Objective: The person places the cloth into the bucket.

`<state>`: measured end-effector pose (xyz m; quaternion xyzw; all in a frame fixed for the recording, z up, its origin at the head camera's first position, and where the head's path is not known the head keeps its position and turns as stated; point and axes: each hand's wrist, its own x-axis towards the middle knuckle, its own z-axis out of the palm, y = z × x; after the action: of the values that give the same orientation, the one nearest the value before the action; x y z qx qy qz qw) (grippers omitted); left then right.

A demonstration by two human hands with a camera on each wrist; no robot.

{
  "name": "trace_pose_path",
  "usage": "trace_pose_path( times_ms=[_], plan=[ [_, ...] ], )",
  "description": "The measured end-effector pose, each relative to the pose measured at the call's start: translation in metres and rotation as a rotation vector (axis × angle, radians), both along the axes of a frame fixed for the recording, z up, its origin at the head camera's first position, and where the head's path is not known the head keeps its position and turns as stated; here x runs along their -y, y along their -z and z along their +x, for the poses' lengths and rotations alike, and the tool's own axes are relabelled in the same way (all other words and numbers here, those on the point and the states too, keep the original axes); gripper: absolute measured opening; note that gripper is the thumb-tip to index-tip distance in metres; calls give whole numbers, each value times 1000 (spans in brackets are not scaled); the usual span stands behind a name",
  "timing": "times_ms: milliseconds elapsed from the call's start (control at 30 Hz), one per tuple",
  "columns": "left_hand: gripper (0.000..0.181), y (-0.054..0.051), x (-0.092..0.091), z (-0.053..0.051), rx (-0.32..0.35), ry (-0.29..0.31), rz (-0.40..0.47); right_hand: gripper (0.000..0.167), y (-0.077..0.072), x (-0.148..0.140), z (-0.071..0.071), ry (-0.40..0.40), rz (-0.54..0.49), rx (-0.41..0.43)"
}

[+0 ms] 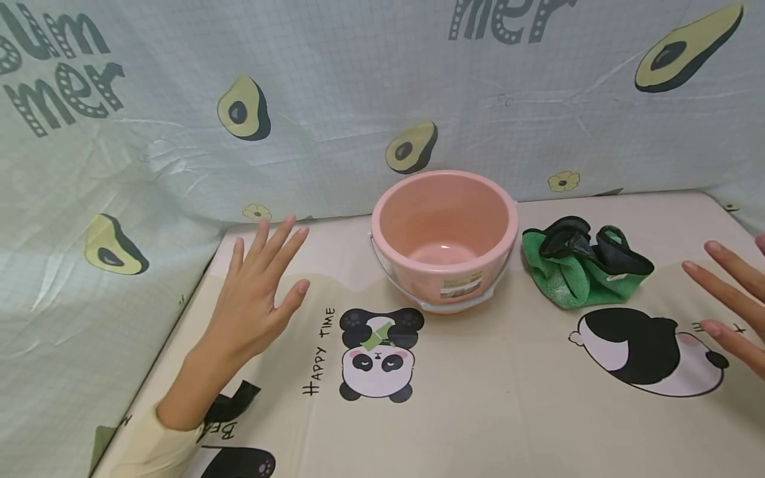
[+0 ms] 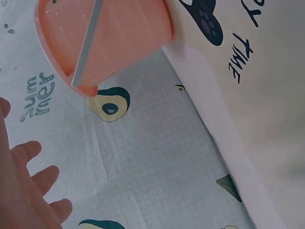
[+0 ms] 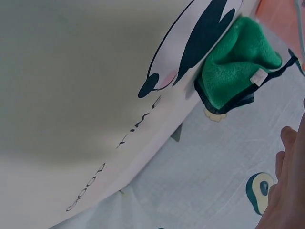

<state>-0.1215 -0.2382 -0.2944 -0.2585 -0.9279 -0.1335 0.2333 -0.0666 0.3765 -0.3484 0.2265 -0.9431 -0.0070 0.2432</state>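
Observation:
A pink bucket (image 1: 445, 226) with a white handle hanging down its front stands upright at the back of the table. To its right lies a crumpled green cloth (image 1: 588, 269) with black trim, also in the right wrist view (image 3: 233, 67). My left hand (image 1: 254, 295), fingers spread, is raised left of the bucket and holds nothing; the left wrist view shows its fingers near the edge and the bucket (image 2: 119, 38) above. My right hand (image 1: 738, 299), partly cut off at the right edge, has fingers extended and touches neither cloth nor bucket.
A light table cover (image 1: 472, 398) printed with pandas and lettering lies under everything. Behind and to the left hangs a pale sheet (image 1: 335, 79) with avocado prints. A black strip (image 1: 233, 403) shows beside my left forearm.

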Motion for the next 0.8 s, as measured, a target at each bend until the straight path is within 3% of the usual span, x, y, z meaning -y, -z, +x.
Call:
trace_pose_path(
  times_ms=[167,367,800],
  plan=[
    [65,-1,-9,-4,16,41,47,82,7,3,-4,0,-58,0],
    [67,-2,-20,-7,34,84,95,82,11,4,-9,-36,-36,-6],
    [70,-6,-45,-18,104,189,180,83,10,11,-9,56,-9,89]
  ],
)
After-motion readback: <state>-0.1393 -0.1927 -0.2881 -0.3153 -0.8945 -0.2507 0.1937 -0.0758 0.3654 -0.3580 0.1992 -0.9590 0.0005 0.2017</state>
